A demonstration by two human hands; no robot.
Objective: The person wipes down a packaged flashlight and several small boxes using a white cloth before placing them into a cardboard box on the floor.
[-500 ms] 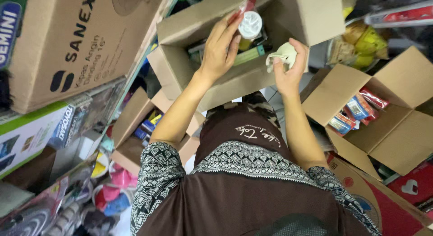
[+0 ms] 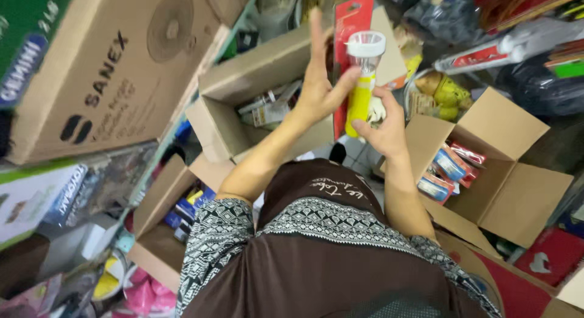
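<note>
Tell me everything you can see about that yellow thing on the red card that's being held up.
The packaged item is a yellow cylinder with a white round cap and a clear section just under it, mounted on a long red backing card, apparently plastic on cardboard. It stands roughly upright, cap uppermost, raised above the open cardboard box. The left hand grips the card's edge with its thumb across the yellow body, fingers extended upward. The right hand touches its lower end from below. It looks sealed and unopened.

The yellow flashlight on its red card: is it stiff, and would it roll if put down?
The flashlight looks like rigid plastic, probably light: the left hand holds it by fingertips. Its flat red card would likely stop rolling, though it may bend.
</note>
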